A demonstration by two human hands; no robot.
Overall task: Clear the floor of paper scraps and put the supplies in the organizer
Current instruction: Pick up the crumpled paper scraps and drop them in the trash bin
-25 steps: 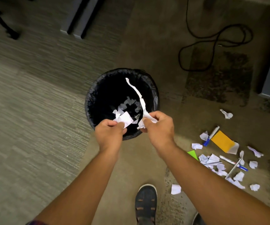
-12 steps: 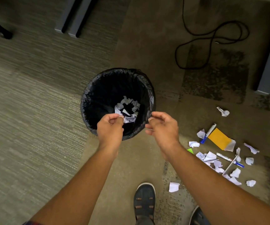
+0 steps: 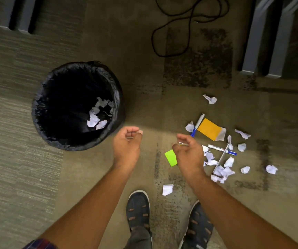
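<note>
Both the left hand (image 3: 127, 147) and right hand (image 3: 189, 155) hang loosely curled, empty; right of them, scraps (image 3: 220, 172) surround a pen (image 3: 197, 124) pointing far-right.

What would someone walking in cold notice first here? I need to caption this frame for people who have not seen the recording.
First the black-lined trash bin on the left, with white paper scraps lying at its bottom. Next the litter on the carpet to the right: torn white scraps, an orange card, a green note and blue-capped pens. Between them hang the left hand and the right hand, loosely curled.
</note>
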